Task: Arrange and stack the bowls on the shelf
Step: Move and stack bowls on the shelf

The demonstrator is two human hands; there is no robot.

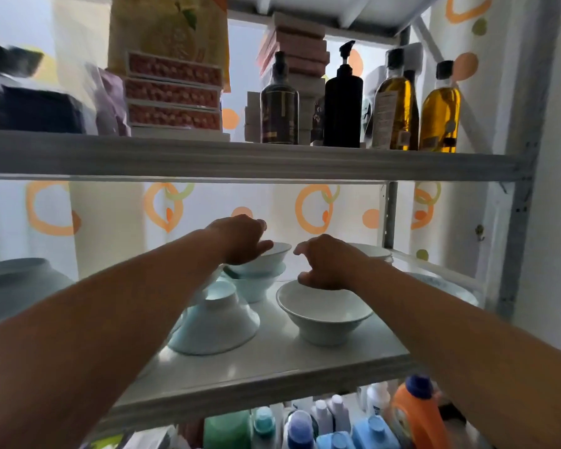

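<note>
Several pale blue-white bowls stand on the white middle shelf (272, 364). A stack of two upright bowls (259, 273) sits at the back centre, and my left hand (240, 239) rests over the rim of its top bowl, fingers curled on it. An upside-down bowl (216, 322) lies in front of that stack. To the right stands an upright bowl (323, 314); my right hand (326, 262) hovers over its far rim with fingers curled and apart, holding nothing. Another bowl (371, 251) shows behind my right hand. A large overturned bowl (17, 286) is at the far left.
The shelf above (240, 160) carries oil bottles (439, 115), a black pump bottle (343, 105), boxes and bags. Below are detergent bottles (415, 413). A metal upright (391, 215) and a plate (447, 286) bound the right side. A patterned curtain hangs behind.
</note>
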